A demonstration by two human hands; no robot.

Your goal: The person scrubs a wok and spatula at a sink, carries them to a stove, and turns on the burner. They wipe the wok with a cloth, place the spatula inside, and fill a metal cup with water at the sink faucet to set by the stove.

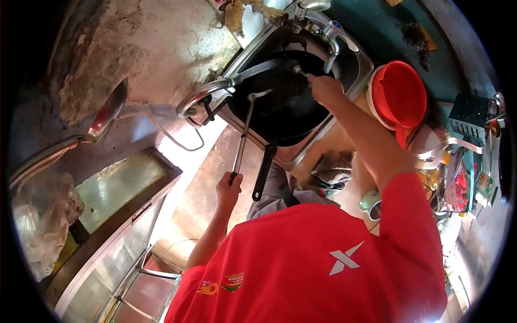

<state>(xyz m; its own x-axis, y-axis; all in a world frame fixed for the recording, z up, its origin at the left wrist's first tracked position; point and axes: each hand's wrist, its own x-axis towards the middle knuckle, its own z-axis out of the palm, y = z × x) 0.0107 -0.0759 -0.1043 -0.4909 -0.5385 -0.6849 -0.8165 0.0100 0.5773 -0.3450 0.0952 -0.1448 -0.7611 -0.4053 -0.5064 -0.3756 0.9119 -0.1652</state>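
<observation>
One wok, two busy hands, two tap spouts
So there's one black wok (285, 124) sitting in one metal sink (362, 70), long handle toward the near side. Left hand (229, 188) is wrapped around one long-handled tool (245, 132), its far end over the wok. Right hand (326, 90) is curled around one thin thing (298, 70), can't tell what. Spouts: one left (207, 90), one far right (335, 53). One red plastic container (401, 97) right of the sink.
</observation>
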